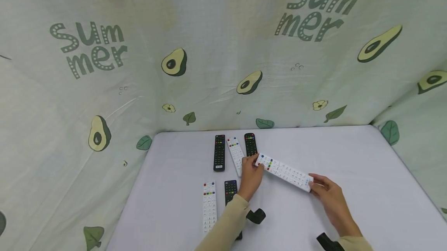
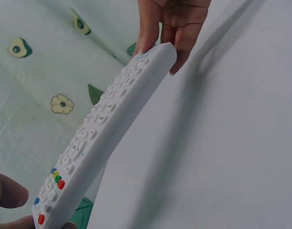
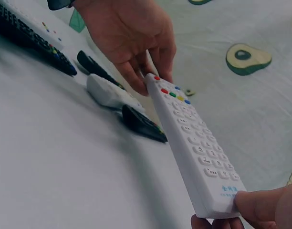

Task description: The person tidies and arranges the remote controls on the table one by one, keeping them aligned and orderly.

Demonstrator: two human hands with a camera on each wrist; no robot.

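A white remote control (image 1: 284, 171) is held above the table between both hands, buttons facing up, slanting from upper left to lower right. My left hand (image 1: 252, 177) holds the end with the coloured buttons, with fingers under it. In the left wrist view, the left thumb (image 2: 10, 191) appears beside that end; whether it touches is unclear. My right hand (image 1: 330, 200) pinches the other end, which bears blue print. In the right wrist view, the right thumb (image 3: 263, 205) lies on top of the remote and fingertips show beneath.
On the white table (image 1: 167, 189), a black remote (image 1: 219, 152), a white remote (image 1: 235, 154) and another black remote (image 1: 250, 144) lie at the back. Nearer are a white remote (image 1: 209, 206) and a black remote (image 1: 231, 189), partly hidden by the left arm. Printed cloth (image 1: 209, 22) hangs behind.
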